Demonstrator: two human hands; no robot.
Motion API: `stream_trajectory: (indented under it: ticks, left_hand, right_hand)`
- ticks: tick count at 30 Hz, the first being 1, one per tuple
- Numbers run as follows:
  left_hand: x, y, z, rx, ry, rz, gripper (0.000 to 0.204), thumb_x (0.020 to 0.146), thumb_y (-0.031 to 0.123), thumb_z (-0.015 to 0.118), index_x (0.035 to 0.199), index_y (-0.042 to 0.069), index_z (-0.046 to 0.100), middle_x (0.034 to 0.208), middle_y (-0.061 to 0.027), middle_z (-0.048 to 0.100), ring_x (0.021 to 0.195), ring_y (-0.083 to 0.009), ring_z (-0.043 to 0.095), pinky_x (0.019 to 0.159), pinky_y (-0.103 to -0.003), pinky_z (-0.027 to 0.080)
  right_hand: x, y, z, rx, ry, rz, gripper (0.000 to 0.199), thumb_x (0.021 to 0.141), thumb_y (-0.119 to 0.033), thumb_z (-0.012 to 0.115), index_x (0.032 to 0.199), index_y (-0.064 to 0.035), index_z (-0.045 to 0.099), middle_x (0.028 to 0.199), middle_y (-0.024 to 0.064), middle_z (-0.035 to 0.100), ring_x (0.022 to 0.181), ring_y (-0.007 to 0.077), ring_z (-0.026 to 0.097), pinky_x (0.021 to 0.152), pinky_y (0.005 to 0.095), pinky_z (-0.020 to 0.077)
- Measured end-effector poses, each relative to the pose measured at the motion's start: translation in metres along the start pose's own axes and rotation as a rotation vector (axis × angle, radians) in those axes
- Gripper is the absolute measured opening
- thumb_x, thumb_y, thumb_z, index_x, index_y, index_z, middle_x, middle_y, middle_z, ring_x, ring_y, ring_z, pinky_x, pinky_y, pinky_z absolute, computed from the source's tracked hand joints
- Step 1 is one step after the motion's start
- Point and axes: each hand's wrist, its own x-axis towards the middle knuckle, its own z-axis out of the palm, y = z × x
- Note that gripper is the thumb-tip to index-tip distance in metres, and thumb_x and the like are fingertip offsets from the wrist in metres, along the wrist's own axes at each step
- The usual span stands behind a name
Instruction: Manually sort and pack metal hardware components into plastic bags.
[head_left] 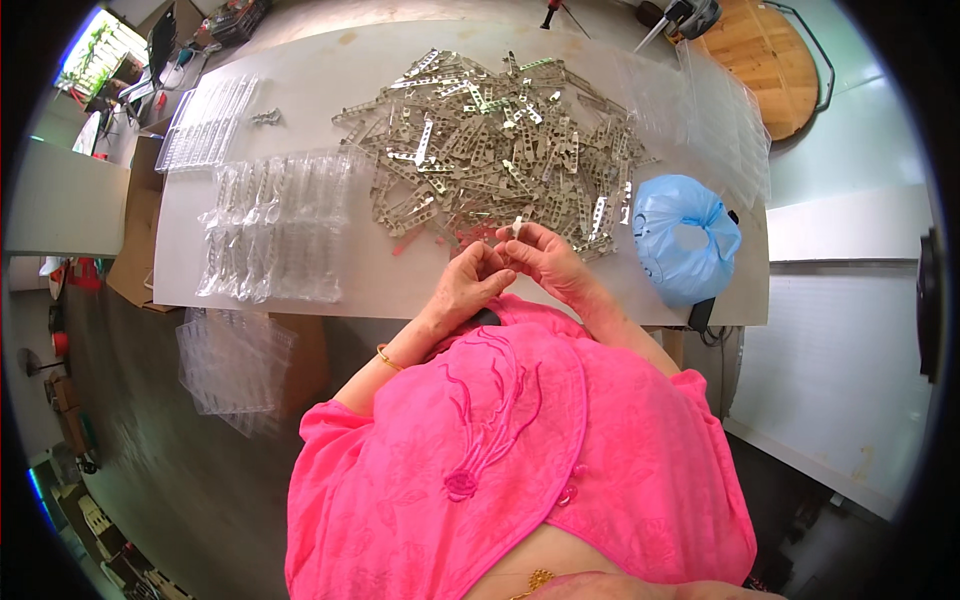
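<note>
In front of my body both hands meet at the near edge of a big pile of perforated metal strips. My right hand is closed, with a small shiny metal piece showing at its fingertips. It looks like the end of one of the strips; the rest is hidden by the fingers. My left hand is closed too, its thumb and fingers pressed together against the right hand's fingers. Whatever it pinches cannot be made out.
Clear plastic trays with filled slots lie at the left of the white table, with more clear trays behind. A knotted blue plastic bag sits at the right. Clear plastic sheets lie beyond it. Stacked trays hang below the left edge.
</note>
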Motion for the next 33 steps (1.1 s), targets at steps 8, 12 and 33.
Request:
stream_trajectory:
  ticks: [8,12,33]
  left_hand:
    - [0.005,-0.015,0.025,-0.15,0.17,-0.118,0.02,0.091,0.007,0.06,0.106,-0.001,0.049,0.089,-0.0127,0.068,0.077,-0.014,0.063,0.07,-0.027,0.052]
    - [-0.004,-0.015,0.025,-0.17,0.267,-0.16,0.017,0.091,0.005,0.059,0.103,-0.001,0.049,0.089,-0.0148,0.069,0.078,-0.0161,0.065,0.074,-0.029,0.052]
    - [-0.034,-0.005,-0.05,-0.181,0.258,-0.28,0.015,0.09,0.004,0.058,0.104,0.001,0.051,0.08,-0.0062,0.061,0.069,-0.0125,0.059,0.068,-0.026,0.053]
  right_hand:
    - [-0.011,-0.02,-0.041,-0.372,0.14,-0.052,0.022,0.091,-0.015,0.066,0.109,-0.002,0.061,0.092,0.0034,0.066,0.077,0.0099,0.062,0.068,0.0244,0.0512]
    - [-0.016,-0.004,-0.104,-0.619,0.393,-0.08,0.015,0.088,-0.014,0.065,0.099,-0.0034,0.064,0.085,0.0048,0.067,0.073,0.0117,0.062,0.066,0.0257,0.0506]
    - [-0.012,0.132,-0.114,-1.383,0.67,-0.013,0.019,0.084,-0.022,0.056,0.091,-0.0055,0.059,0.091,0.0178,0.065,0.085,0.0382,0.064,0.073,0.0505,0.0506]
